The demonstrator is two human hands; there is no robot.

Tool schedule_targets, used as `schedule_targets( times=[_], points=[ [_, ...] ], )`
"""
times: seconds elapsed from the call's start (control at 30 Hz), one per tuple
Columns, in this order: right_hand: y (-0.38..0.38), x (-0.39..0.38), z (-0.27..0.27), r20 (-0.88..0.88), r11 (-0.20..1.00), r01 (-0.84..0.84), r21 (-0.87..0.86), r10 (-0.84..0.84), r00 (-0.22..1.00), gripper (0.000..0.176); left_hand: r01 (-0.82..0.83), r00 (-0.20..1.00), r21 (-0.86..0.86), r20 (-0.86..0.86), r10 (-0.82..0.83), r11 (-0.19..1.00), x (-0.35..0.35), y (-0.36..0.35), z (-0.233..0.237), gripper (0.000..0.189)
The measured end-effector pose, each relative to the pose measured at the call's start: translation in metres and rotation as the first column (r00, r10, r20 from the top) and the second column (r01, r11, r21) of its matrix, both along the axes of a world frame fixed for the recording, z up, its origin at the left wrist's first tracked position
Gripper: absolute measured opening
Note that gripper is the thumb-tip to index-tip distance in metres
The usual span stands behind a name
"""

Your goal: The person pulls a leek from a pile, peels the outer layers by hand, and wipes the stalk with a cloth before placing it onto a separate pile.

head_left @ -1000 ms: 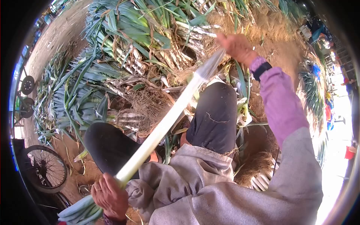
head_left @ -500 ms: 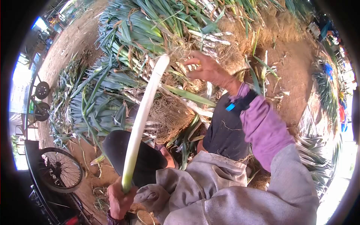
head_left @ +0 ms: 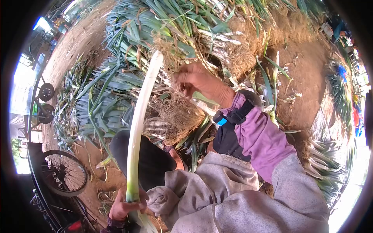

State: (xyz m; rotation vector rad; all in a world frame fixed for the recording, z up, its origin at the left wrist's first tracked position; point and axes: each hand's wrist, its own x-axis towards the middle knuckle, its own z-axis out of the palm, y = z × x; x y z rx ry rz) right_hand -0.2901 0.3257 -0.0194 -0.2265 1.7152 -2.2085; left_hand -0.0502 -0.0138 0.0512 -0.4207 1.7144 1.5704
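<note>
A long leek (head_left: 139,124) with a white shaft stands almost upright in front of me, its root end at the top. My left hand (head_left: 126,204) is wrapped round its green lower part, near the bottom of the view. Beside the root end, to the right, is my right hand (head_left: 198,81), its fingers curled together at some thin brown roots (head_left: 166,50); what exactly they pinch is too small to tell. Below that hand lies a bundle of rooted leeks (head_left: 171,120).
Large heaps of leeks (head_left: 132,31) lie ahead, and more leeks (head_left: 324,167) lie at the right. A wheel (head_left: 64,173) of a cart or cycle stands at the left. Bare soil (head_left: 303,81) shows at the right. My knees are below the heap.
My right hand has moved left and down, and its spread fingers have closed in. The leek's top has shifted left and slightly up, while my left hand still holds its lower part.
</note>
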Motion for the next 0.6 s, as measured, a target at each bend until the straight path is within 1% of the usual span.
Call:
schedule_targets(
  times=[0.07, 0.1, 0.13, 0.17, 0.2, 0.27, 0.3, 0.33, 0.37, 0.4, 0.43, 0.47, 0.5, 0.53, 0.57, 0.6],
  points=[
    [0.006, 0.000, 0.009, -0.051, 0.998, 0.045, 0.043, -0.042, 0.998, 0.022, -0.005, 1.000, 0.109, 0.019, 0.003, 0.994, 0.001, -0.007, -0.004, 0.043],
    [0.008, 0.001, 0.014, -0.076, 0.982, 0.124, 0.144, -0.114, 0.991, 0.017, -0.024, 0.999, 0.125, 0.033, 0.020, 0.992, 0.004, -0.010, -0.006, 0.046],
    [0.011, 0.002, 0.015, -0.141, 0.935, 0.244, 0.256, -0.214, 0.967, 0.019, -0.047, 0.998, 0.141, 0.047, 0.040, 0.989, 0.006, -0.011, -0.007, 0.050],
    [0.016, -0.007, 0.005, -0.284, 0.857, 0.408, 0.315, -0.326, 0.902, 0.020, -0.070, 0.996, 0.158, 0.062, 0.061, 0.985, 0.007, -0.011, -0.006, 0.053],
    [0.019, -0.014, -0.006, -0.429, 0.751, 0.564, 0.345, -0.408, 0.806, 0.022, -0.068, 0.995, 0.199, 0.082, 0.053, 0.978, 0.008, -0.011, -0.006, 0.054],
    [0.019, -0.006, 0.000, -0.665, 0.636, 0.723, 0.271, -0.419, 0.618, 0.030, -0.071, 0.992, 0.279, 0.125, 0.037, 0.958, 0.005, -0.010, -0.005, 0.055],
    [0.017, -0.001, 0.001, -0.759, 0.582, 0.784, 0.215, -0.406, 0.509, 0.034, -0.040, 0.995, 0.280, 0.099, 0.013, 0.959, 0.003, -0.009, -0.007, 0.056],
    [0.011, 0.006, 0.010, -0.642, 0.729, 0.619, 0.292, -0.331, 0.692, 0.038, -0.018, 0.997, 0.275, 0.080, -0.004, 0.961, 0.001, -0.008, -0.011, 0.056],
    [0.003, 0.016, 0.020, -0.495, 0.849, 0.412, 0.331, -0.216, 0.841, 0.043, -0.002, 0.997, 0.264, 0.071, -0.017, 0.965, 0.001, -0.008, -0.015, 0.057],
    [-0.007, 0.025, 0.023, -0.332, 0.928, 0.181, 0.325, -0.067, 0.941, 0.048, 0.012, 0.997, 0.251, 0.068, -0.030, 0.968, 0.003, -0.008, -0.014, 0.057],
    [-0.022, 0.027, 0.019, -0.125, 0.987, 0.092, 0.128, -0.076, 0.989, 0.060, 0.041, 0.995, 0.251, 0.073, -0.061, 0.967, -0.002, -0.001, -0.011, 0.058],
    [-0.030, 0.021, 0.011, -0.046, 0.997, 0.077, 0.026, -0.076, 0.996, 0.053, 0.076, 0.993, 0.255, 0.072, -0.097, 0.964, -0.009, 0.007, -0.010, 0.059],
    [-0.033, 0.012, 0.012, 0.015, 0.997, 0.075, -0.031, -0.075, 0.997, 0.050, 0.116, 0.987, 0.292, 0.072, -0.143, 0.949, -0.013, 0.010, -0.016, 0.058],
    [-0.035, 0.005, 0.018, 0.070, 0.993, 0.078, -0.084, -0.072, 0.995, 0.047, 0.158, 0.979, 0.293, 0.082, -0.189, 0.943, -0.018, 0.014, -0.016, 0.059],
    [-0.043, 0.004, 0.026, 0.118, 0.943, 0.243, -0.230, -0.220, 0.968, 0.037, 0.171, 0.980, 0.296, 0.052, -0.194, 0.940, -0.020, 0.023, -0.014, 0.061],
    [-0.041, -0.001, 0.028, 0.099, 0.944, 0.256, -0.206, -0.240, 0.966, 0.039, 0.186, 0.979, 0.300, 0.023, -0.201, 0.936, -0.022, 0.030, -0.013, 0.064]
  ],
)
